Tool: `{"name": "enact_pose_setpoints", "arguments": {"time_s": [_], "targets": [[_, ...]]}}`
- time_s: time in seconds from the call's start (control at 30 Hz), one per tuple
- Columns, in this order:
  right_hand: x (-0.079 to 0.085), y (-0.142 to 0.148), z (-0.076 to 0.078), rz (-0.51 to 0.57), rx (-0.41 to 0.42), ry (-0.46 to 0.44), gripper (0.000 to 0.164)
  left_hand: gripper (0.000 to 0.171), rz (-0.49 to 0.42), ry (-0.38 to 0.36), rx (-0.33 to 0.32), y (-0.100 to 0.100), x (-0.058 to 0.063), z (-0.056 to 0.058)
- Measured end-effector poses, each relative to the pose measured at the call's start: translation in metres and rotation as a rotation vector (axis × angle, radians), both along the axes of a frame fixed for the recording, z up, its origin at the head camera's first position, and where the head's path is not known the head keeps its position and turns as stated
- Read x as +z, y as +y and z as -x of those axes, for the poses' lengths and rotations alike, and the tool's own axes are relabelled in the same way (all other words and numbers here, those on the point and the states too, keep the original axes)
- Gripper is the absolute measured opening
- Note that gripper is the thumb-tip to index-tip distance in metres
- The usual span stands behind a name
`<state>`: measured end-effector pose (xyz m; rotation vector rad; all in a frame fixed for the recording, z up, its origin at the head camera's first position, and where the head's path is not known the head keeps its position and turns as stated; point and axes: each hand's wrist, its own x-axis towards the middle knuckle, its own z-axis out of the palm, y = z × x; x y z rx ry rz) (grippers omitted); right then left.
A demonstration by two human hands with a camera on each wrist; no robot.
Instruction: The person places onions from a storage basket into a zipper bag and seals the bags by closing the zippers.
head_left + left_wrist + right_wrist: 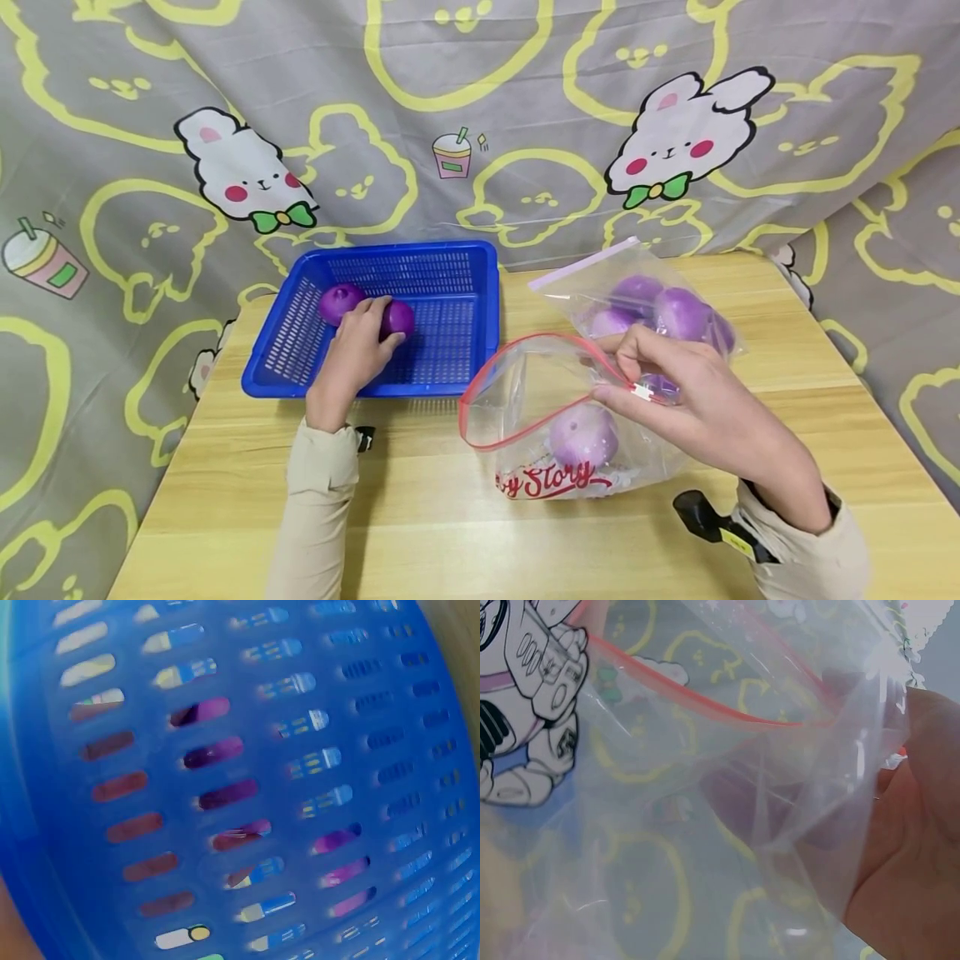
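Note:
In the head view my left hand (358, 342) reaches into a blue basket (489, 333), its fingers and thumb round a purple onion (399, 320). A second purple onion (341, 303) lies just left of that one. My right hand (697, 400) pinches the red zip edge of a clear bag (652, 458) near its white slider (642, 392), and the bag's mouth gapes to the left. One paler onion (583, 435) is inside this bag. The left wrist view shows mostly the slotted basket wall (277, 817), with purple behind it.
Behind my right hand lies another clear bag (577, 287) with a pale purple zip strip, holding several onions (681, 313). Both bags and the basket are on a wooden table (420, 525). A patterned grey cloth (525, 125) hangs behind it.

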<state>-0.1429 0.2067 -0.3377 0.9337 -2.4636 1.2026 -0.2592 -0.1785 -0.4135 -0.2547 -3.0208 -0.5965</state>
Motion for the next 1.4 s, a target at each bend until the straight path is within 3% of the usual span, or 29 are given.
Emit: {"name": "enact_pose_setpoints", "arguments": {"time_s": [0.23,0.4,0.67,1.23,1.4], "targets": [[-0.001,-0.001,0.001,-0.002,0.005,0.0,0.04,0.06,-0.032,0.057,-0.012,0.003,-0.005,-0.008],[-0.002,0.0,0.002,-0.005,0.003,0.008,0.04,0.06,-0.043,0.091,-0.037,0.007,-0.01,-0.007],[-0.003,0.001,0.003,0.0,0.009,0.007,0.041,0.06,-0.116,0.117,-0.042,0.01,-0.007,-0.013],[-0.006,0.003,-0.001,-0.009,-0.036,0.024,0.043,0.061,-0.174,0.118,-0.155,0.026,0.016,-0.031],[-0.006,0.004,0.003,0.001,-0.029,0.042,0.044,0.061,-0.234,0.173,-0.179,0.032,0.031,-0.042]]}}
